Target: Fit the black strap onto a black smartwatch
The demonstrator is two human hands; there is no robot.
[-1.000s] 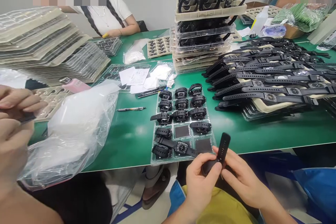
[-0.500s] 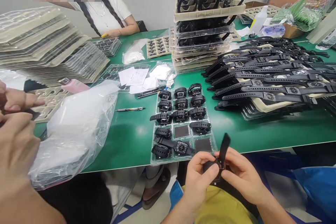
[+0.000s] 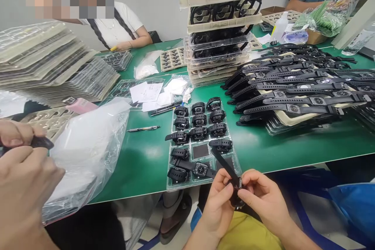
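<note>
A black smartwatch (image 3: 225,163) is between my two hands in front of my lap, its strap sticking up toward the upper left. My left hand (image 3: 219,202) grips the watch body, thumb on top. With finger and thumb my right hand (image 3: 262,194) pinches the strap end by the case; the fingers partly hide the case. Just beyond my hands lies a clear plastic tray (image 3: 191,183) with several black watches in its pockets. One watch (image 3: 200,169) there lies with its strap spread open and its sensor back facing up.
At the left, a co-worker's hands (image 3: 26,175) hold something dark above a plastic bag (image 3: 88,148). Many unfolded watches (image 3: 293,108) lie across trays at the right. Stacked trays (image 3: 224,25) rise behind. A pen (image 3: 143,129) lies on the green table (image 3: 140,164). Another person (image 3: 129,23) sits opposite.
The strap in my hands has swung from upright to leaning left. My right hand has shifted slightly left along the watch. The co-worker's hands at the left have closed together around something dark.
</note>
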